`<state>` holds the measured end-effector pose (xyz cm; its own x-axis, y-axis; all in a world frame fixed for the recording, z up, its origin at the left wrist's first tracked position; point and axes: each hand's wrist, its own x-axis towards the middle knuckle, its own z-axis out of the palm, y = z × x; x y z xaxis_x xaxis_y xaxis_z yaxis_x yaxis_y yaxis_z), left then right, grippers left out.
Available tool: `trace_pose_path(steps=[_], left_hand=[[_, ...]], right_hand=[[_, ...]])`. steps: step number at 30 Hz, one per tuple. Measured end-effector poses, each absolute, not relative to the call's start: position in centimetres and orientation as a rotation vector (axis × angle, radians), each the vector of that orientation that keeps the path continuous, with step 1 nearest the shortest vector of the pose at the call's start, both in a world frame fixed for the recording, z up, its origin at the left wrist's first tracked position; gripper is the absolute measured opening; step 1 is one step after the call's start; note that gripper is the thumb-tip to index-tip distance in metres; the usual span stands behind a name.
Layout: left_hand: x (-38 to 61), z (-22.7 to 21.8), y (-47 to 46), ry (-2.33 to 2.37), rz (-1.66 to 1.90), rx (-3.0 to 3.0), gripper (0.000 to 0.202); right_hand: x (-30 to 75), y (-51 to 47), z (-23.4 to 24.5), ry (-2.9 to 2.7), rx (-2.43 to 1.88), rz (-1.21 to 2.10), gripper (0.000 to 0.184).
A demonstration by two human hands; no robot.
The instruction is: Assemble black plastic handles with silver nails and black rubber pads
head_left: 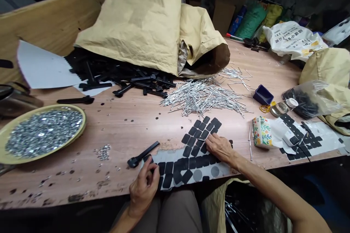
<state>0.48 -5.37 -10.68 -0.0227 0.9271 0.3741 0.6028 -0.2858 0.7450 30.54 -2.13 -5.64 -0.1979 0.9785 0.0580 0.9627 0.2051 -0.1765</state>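
Observation:
My left hand (144, 185) is near the table's front edge, fingers curled together in a pinch. A small black pad (147, 158) shows at its fingertips; whether it is held or lies beneath them is unclear. Just above lies a black plastic handle-like part (143, 154) with a wide end. My right hand (220, 148) is closed on a thin metal pin (201, 139), which points left over black rounded pads (192, 131) set out in rows. More pads (168, 168) cover a pale backing sheet (171, 154) between my hands. Bare grey circles show at its front.
A yellow dish (84, 123) of small metal pieces stands left, with loose ones (104, 152) beside it. Metal pins (202, 96) are heaped mid-table before large paper sacks (136, 22). Black parts (142, 83) spill out. A floral tissue pack (261, 132) and blue tray (263, 95) stand right.

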Motion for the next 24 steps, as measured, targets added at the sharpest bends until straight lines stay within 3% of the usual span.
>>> trace_pose_path(steps=[4,9,14,19,24], left_hand=[[0.5,-10.6,-5.3,1.628,1.237,1.736,0.034],[0.7,-10.3,-5.2,1.602,1.249,1.731,0.031],[0.7,-10.2,-5.1,1.551,1.231,1.805,0.034],[0.7,-10.7,-4.9,1.506,1.267,1.823,0.033],[0.6,-9.4,-5.2,1.432,1.224,1.923,0.030]], right_hand=[[29.9,-1.9,-5.3,-2.274,-2.117,0.034,0.024],[27.6,-3.1,-5.5,-2.517,-1.978,0.033,0.016],[27.7,-2.8,-4.6,-2.470,-2.101,0.001,0.014],[28.3,-1.9,-2.7,-2.325,-2.237,-0.095,0.023],[25.7,-5.6,-0.9,-2.521,-1.984,0.015,0.008]])
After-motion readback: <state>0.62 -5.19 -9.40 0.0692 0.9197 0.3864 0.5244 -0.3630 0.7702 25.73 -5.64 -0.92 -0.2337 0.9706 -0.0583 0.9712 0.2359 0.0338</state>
